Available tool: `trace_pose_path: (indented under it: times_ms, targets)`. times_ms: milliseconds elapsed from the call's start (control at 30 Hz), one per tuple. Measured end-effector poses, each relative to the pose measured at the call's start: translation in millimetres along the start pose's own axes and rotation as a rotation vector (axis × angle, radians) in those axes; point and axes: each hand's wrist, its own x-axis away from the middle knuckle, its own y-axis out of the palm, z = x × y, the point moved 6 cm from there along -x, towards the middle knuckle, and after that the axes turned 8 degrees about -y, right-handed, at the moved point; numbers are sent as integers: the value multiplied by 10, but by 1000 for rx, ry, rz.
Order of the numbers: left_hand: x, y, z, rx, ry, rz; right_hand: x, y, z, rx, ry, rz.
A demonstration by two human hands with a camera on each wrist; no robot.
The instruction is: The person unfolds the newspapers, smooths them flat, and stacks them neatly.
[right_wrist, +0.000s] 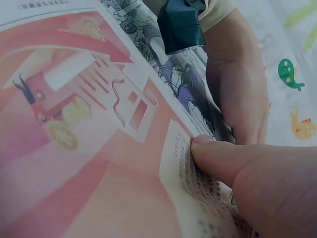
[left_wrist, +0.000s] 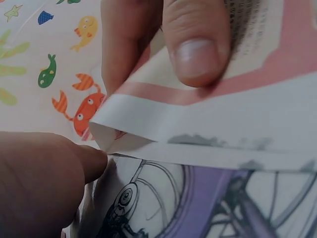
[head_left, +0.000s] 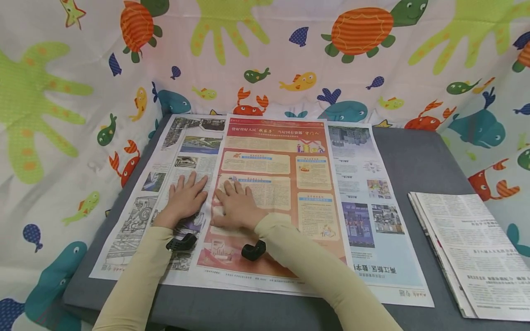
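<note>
A newspaper lies spread on the grey table. Its red-and-cream panel (head_left: 316, 184) overlaps a wider printed sheet showing on both sides, with line drawings on the left part (head_left: 134, 225). My left hand (head_left: 184, 202) rests on that left part, fingers extended, beside the panel's left edge. My right hand (head_left: 240, 209) presses on the panel near the same edge, fingers spread. In the left wrist view, the panel's white edge (left_wrist: 208, 119) stands slightly raised in a curl, the left thumb (left_wrist: 44, 178) beside it. The right thumb (right_wrist: 223, 156) touches the paper in the right wrist view.
A stack of folded newspapers (head_left: 476, 257) lies on the right side of the grey table (head_left: 418, 161). Behind and beside the table hangs a white cloth (head_left: 232, 78) printed with sea animals. Each wrist carries a black device (head_left: 253, 250).
</note>
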Motion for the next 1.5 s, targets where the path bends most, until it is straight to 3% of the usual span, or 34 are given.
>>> trace_pose_path:
  times_ms: [233,467,767,967,1133,1300,1500]
  targets:
    - [10,3,6,11,1,-1,-16,-44,28,18,-23,-5]
    - [11,9,2,3,4,10,-13,-110,47,-70,-32,-1]
    - [15,16,24,-2,14,27,35,-138,31,-14,-49,32]
    - [25,23,9,16,16,30,40,-171,47,-46,-83,87]
    - [12,54,39,13,34,32,104,-303,88,-134,-141,178]
    - [46,34,159,-1,76,63,257,-553,88,-201,-204,230]
    - [91,-7,442,-140,244,144,474,-901,74,-241,-222,257]
